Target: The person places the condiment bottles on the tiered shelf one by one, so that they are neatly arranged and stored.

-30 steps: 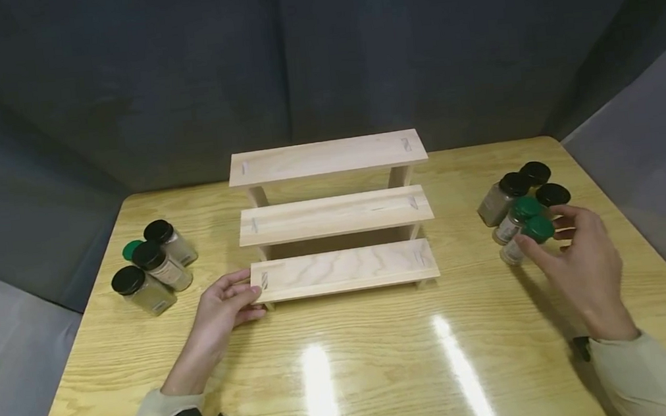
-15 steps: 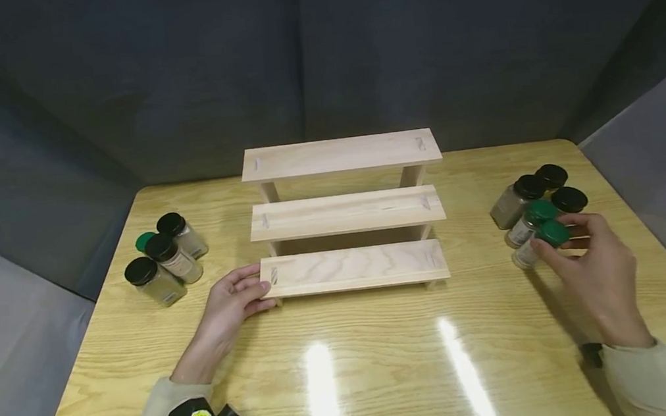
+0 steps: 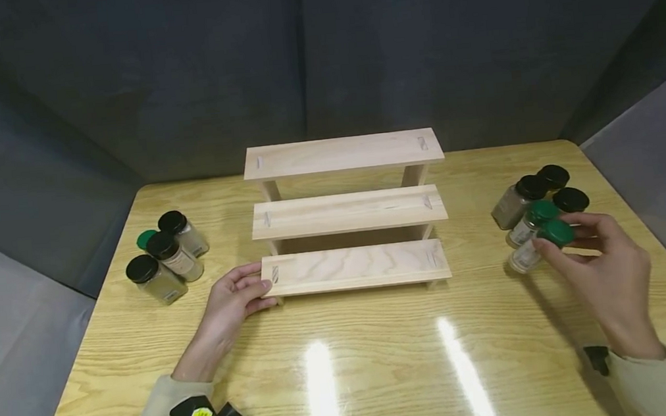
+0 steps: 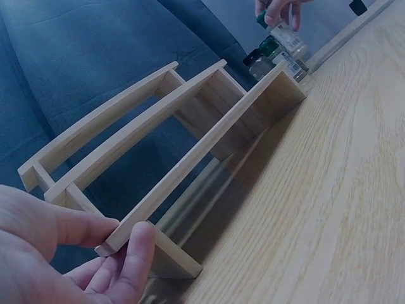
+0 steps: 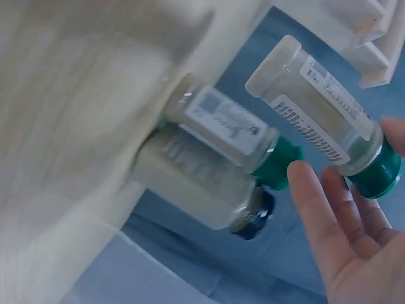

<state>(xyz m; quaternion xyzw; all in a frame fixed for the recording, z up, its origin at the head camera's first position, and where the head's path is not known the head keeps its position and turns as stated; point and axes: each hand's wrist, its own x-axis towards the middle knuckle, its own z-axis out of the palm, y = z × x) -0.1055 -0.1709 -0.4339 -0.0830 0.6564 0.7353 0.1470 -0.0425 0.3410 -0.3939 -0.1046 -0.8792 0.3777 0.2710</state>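
Observation:
My left hand [image 3: 229, 301] pinches the left end of the lowest shelf of a three-tier wooden spice rack [image 3: 355, 269], thumb on top and fingers below, as the left wrist view also shows. On the right, my right hand [image 3: 615, 272] holds a clear spice jar [image 5: 319, 104] by its green cap [image 3: 557, 232]. This jar is slightly tilted, and its base is off the table in the right wrist view. Close beside it stands another green-capped jar [image 3: 522, 230], next to a black-capped jar [image 3: 511, 205].
Two more black lids [image 3: 571, 200] show behind my right fingers. Left of the rack stands a cluster of several jars [image 3: 164, 285], mostly black-capped, one green-capped. A dark curtain [image 3: 355, 54] hangs behind the wooden table [image 3: 376, 356].
My right hand has taken the nearest green-capped jar by its cap and raised it slightly, drawing it a little right. The left hand keeps its place on the rack; the head view shifted slightly.

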